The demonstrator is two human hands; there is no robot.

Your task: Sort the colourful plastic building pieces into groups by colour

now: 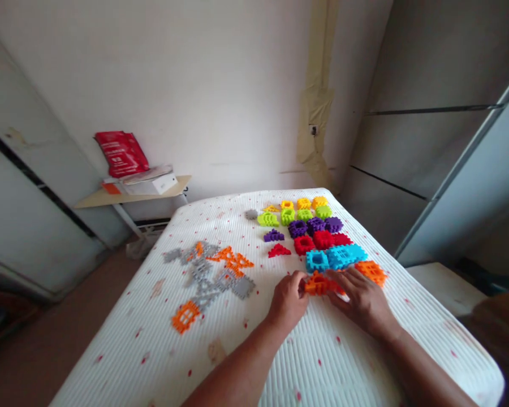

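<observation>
Left hand [288, 299]: thumb and fingertips pinch the left end of an orange interlocking block [319, 284] on the white ribbed mattress [237, 362]. Right hand [362, 301]: fingers together, laid flat over the block's right end; thumb grip cannot be told. More orange blocks [372, 271] lie just beyond. Then rows by colour: blue blocks [335, 257], red blocks [318, 242], purple blocks [314, 226], green blocks [294, 215], yellow blocks [303, 203]. Loose grey and orange pieces [212, 271] lie well apart, to the left.

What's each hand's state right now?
Left hand: fingers closed on the orange block piece.
Right hand: fingers on the same piece; grip cannot be told.
</observation>
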